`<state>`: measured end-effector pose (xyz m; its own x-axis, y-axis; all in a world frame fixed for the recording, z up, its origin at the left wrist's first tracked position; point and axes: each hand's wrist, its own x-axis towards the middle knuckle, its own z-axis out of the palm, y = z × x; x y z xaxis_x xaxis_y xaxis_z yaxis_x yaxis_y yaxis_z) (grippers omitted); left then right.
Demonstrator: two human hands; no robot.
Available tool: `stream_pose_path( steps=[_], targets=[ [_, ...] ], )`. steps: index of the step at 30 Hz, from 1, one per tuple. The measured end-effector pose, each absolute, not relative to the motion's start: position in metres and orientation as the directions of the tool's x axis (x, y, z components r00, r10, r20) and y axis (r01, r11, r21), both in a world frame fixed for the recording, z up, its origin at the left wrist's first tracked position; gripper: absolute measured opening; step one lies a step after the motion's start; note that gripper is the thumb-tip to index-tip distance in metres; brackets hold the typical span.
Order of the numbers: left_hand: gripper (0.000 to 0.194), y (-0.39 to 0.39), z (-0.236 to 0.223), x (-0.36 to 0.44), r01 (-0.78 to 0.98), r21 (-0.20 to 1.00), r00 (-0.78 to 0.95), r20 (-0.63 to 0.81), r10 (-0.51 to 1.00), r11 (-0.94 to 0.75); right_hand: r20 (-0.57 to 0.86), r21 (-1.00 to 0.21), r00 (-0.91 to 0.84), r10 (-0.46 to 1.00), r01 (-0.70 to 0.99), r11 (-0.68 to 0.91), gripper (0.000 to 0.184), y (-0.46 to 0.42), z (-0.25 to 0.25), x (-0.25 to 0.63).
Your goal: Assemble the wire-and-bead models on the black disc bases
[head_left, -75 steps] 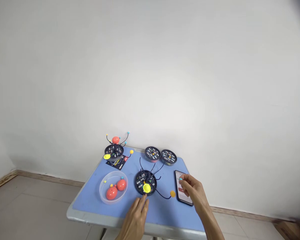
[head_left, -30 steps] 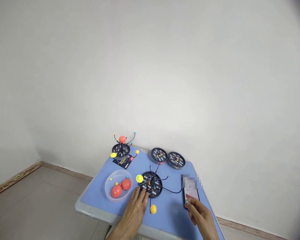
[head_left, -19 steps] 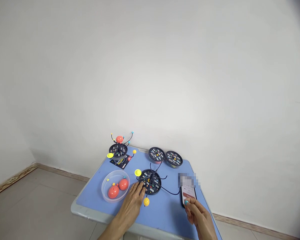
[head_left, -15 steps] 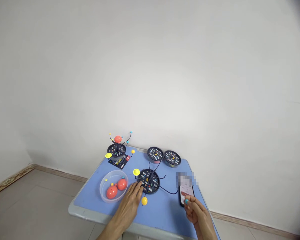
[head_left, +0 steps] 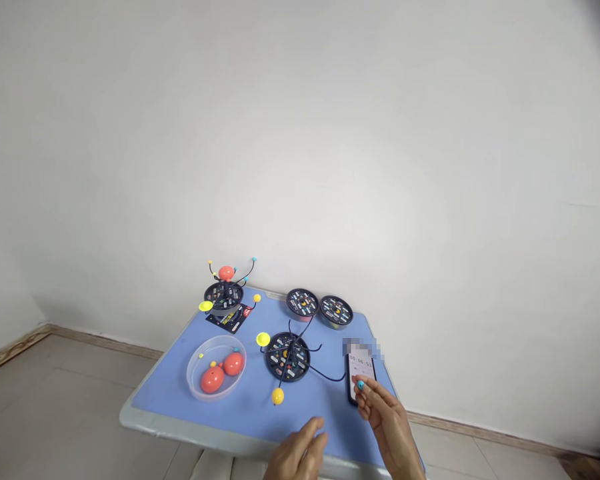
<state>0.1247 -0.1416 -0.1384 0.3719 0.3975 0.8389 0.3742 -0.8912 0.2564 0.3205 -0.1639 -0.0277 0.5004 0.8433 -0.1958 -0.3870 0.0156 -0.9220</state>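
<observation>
Between the thumb and fingers of my right hand is a small blue ball with a dark hole, held above the phone. My left hand hovers at the table's front edge, fingers partly bent and apart, with nothing visible in it. Ahead of it stands a planet model on a round black base with several curved black arms. One arm carries a yellow ringed planet, another an orange-yellow ball; other arms end bare. Left of it, a clear round tub holds red half-domes and a few small balls.
A similar model topped by a red dome stands at the back left beside a black printed card. Two round black-topped containers sit at the back. The phone showing a timer lies at the right on the blue table.
My left hand has left the black base and moved right and toward me. My right hand still pinches the blue ball, now turned so its hole shows. The view has shifted slightly.
</observation>
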Motion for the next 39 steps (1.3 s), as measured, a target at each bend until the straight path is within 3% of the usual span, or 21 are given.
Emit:
stream_pose_path(
  steps=[2, 5, 9, 21, 39],
  targets=[
    [0.043, -0.134, -0.115, 0.153, 0.264, 0.433, 0.414, 0.756, 0.507, -0.862, -0.147, -0.956, 0.521, 0.841, -0.292, 0.014, 0.041, -0.158, -0.029, 0.324],
    [0.044, -0.119, -0.091, 0.185, 0.239, 0.705, 0.429, 0.540, 0.724, -0.668, -0.079, -0.987, 0.518, 0.852, -0.160, 0.005, 0.043, -0.149, -0.030, 0.327],
    [0.042, -0.106, -0.086, 0.207, 0.230, 0.840, 0.382, 0.387, 0.839, -0.492, -0.034, -0.998, 0.495, 0.868, -0.059, -0.006, 0.045, -0.143, -0.028, 0.329],
    [0.029, -0.095, -0.077, 0.219, 0.195, 0.815, 0.434, 0.428, 0.793, -0.546, 0.004, -0.998, 0.461, 0.887, 0.053, -0.023, 0.046, -0.137, -0.017, 0.329],
    [0.031, -0.093, -0.081, 0.221, 0.233, 0.804, 0.408, 0.429, 0.806, -0.547, 0.039, -0.982, 0.410, 0.911, 0.184, -0.041, 0.040, -0.135, -0.014, 0.334]
  ],
)
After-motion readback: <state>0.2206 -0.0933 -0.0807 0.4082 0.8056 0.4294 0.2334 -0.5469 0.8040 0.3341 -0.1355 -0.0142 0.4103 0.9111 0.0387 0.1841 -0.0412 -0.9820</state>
